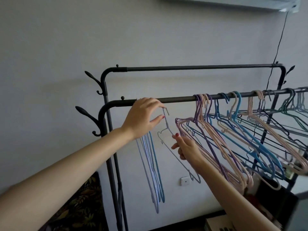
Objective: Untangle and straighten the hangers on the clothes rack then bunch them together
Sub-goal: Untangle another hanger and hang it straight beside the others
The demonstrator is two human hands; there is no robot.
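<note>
Lavender hanger (176, 153) off rail (180, 98) | both hands pinch it: left (141, 119) hook, right (186, 149) shoulder | bare rail between bunches

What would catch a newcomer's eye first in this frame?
Two bare hands at centre: the left hand pinches the hook of a pale hanger just under the front rail, the right hand steadying its shoulder. Right of them hangs a tangled crowd of pastel hangers.
</note>
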